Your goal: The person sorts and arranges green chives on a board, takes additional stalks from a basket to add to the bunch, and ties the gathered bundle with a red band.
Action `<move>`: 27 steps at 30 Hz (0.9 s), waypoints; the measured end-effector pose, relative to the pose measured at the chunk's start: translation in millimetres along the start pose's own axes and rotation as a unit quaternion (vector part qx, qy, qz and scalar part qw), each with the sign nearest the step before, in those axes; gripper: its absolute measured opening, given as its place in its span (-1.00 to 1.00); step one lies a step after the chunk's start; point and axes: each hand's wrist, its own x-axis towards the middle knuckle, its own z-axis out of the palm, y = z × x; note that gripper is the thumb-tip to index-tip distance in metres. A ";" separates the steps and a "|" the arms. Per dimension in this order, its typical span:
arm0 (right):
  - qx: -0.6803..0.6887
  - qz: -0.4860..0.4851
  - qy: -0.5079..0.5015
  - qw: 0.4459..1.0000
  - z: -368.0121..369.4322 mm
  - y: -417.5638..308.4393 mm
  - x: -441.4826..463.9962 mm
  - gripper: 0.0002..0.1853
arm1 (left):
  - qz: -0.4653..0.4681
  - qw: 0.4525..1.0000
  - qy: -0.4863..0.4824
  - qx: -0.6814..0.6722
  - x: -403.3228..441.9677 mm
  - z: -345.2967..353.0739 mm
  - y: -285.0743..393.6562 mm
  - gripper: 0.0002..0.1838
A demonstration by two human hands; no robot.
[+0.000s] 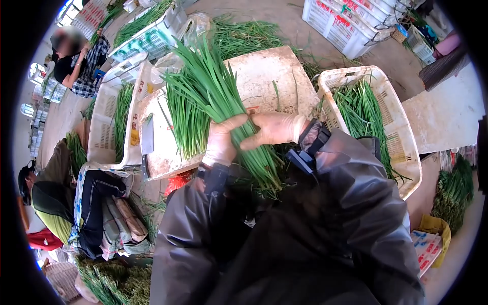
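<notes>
Both of my gloved hands are wrapped round a thick bunch of garlic chives [213,86], held tilted over the near edge of a soiled white board [259,71]. My left hand [222,140] grips it from the left side. My right hand [272,129] closes on it from the right, thumb across the stems. The leaf tips point up and left, and the cut ends hang toward my lap. Beneath and left of the bunch, more chives [187,127] lie on the board. A cleaver [147,140] rests at the board's left edge, its dark handle toward me.
To the right stands a white crate [414,168] holding chives; another white crate [99,137] is on the left. Loose chives [246,35] lie on the floor beyond the board. Stacked crates [335,30] stand at the back. One person [76,61] sits far left, another [51,198] nearer left.
</notes>
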 end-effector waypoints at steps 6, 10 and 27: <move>-0.156 0.062 0.209 0.964 1.3 -14.8 -37.4 -0.17 | -0.002 0.999 0.049 -0.023 -0.1 -2.7 14.3 -0.72; -0.051 -0.047 0.170 0.983 10.7 -35.4 -65.4 -0.64 | -0.003 0.997 0.071 -0.010 -2.9 3.3 21.0 -0.74; -0.356 -0.159 0.179 0.903 46.1 -15.9 -57.9 -0.74 | -0.043 0.996 0.084 -0.005 14.6 -12.8 3.1 -0.78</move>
